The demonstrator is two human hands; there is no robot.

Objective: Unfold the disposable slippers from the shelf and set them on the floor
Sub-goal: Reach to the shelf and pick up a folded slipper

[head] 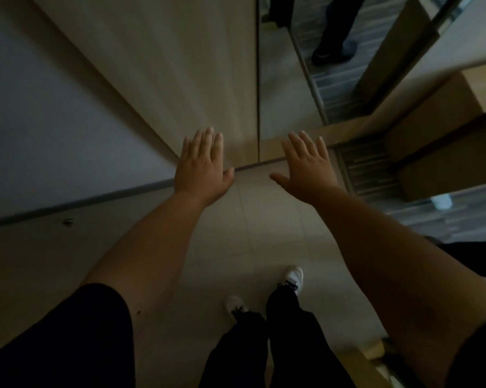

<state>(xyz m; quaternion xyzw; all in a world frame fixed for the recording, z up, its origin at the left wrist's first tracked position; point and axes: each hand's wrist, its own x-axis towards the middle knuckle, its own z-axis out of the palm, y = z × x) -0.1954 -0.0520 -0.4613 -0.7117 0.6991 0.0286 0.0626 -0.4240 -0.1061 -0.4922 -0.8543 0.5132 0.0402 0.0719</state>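
Both of my hands are stretched out in front of me, palms down and empty. My left hand point(203, 168) hovers with fingers together before the foot of a light wooden cabinet door point(185, 79). My right hand point(306, 166) is spread open near the seam between that door and a mirrored panel point(286, 88). No slippers and no shelf are in view.
A pale tiled floor point(264, 228) lies below, with my two feet in white shoes point(293, 277) on it. A grey wall with a dark skirting point(82, 203) runs on the left, and a small door stop point(67, 221) sits by it. Carpet and wooden furniture point(432, 163) are at the right.
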